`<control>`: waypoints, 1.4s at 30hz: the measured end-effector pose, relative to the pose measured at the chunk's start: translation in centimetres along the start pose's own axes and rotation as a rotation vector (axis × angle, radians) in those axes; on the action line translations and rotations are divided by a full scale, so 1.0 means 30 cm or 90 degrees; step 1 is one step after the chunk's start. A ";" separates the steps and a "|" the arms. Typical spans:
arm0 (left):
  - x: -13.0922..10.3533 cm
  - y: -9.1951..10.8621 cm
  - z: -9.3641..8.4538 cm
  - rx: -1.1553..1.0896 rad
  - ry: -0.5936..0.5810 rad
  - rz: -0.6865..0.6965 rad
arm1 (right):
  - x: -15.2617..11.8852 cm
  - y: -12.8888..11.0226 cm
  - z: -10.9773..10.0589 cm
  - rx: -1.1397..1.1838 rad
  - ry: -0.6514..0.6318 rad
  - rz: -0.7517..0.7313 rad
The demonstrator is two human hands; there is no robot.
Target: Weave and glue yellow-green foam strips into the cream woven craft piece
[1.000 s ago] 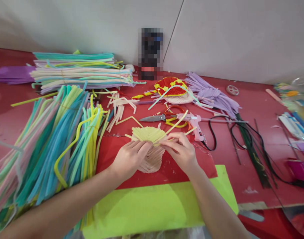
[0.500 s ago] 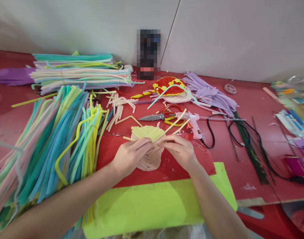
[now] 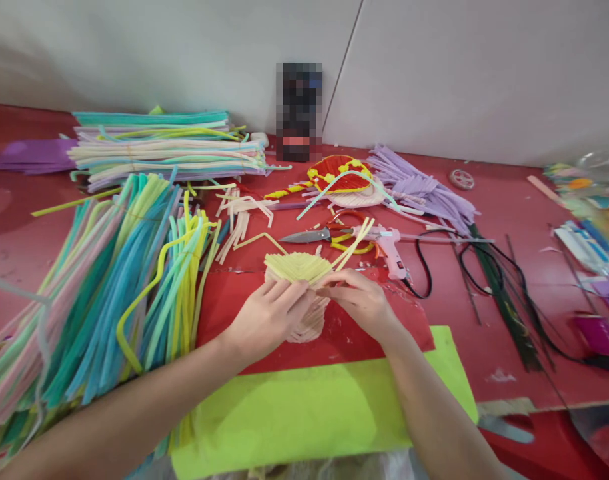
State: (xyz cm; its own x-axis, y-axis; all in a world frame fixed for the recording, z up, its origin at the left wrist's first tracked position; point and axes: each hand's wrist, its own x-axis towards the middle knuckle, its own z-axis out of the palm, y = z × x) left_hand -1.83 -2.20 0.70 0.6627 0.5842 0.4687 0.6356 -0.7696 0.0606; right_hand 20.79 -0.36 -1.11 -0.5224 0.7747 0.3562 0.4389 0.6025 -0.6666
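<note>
A pale yellow and cream piece made of folded pipe cleaners [image 3: 298, 265] lies over the red sheet [image 3: 354, 333] in the middle. My left hand [image 3: 274, 310] rests on its middle with fingers pressed together, hiding part of it. At its right edge my right hand [image 3: 359, 300] pinches the piece, near where two long pale yellow stems [image 3: 357, 243] stick up and to the right. The lower, cream part shows below my fingers. Just beyond the piece are scissors [image 3: 307, 236] with red and yellow handles and a pink glue gun [image 3: 392, 252].
Bundles of coloured pipe cleaners [image 3: 104, 287] fill the left side, with more stacked behind [image 3: 169, 150]. A red and yellow ornament [image 3: 339, 175], a purple bundle [image 3: 419, 187], a black cable [image 3: 427, 270] and dark green stems [image 3: 504, 307] lie beyond and to the right.
The two long stems have come closer together and now run nearly side by side. My left hand has shifted slightly to cover more of the piece's lower left.
</note>
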 end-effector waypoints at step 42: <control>-0.051 0.144 0.075 0.091 -0.264 -0.290 | 0.004 -0.002 0.023 -0.133 -0.065 0.043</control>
State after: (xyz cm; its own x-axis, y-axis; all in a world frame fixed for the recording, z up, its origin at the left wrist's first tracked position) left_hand 0.78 -5.84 -1.74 0.3933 0.9184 0.0421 0.9178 -0.3949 0.0414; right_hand 20.20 -0.43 -1.49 -0.5524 0.7981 0.2405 0.6122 0.5843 -0.5327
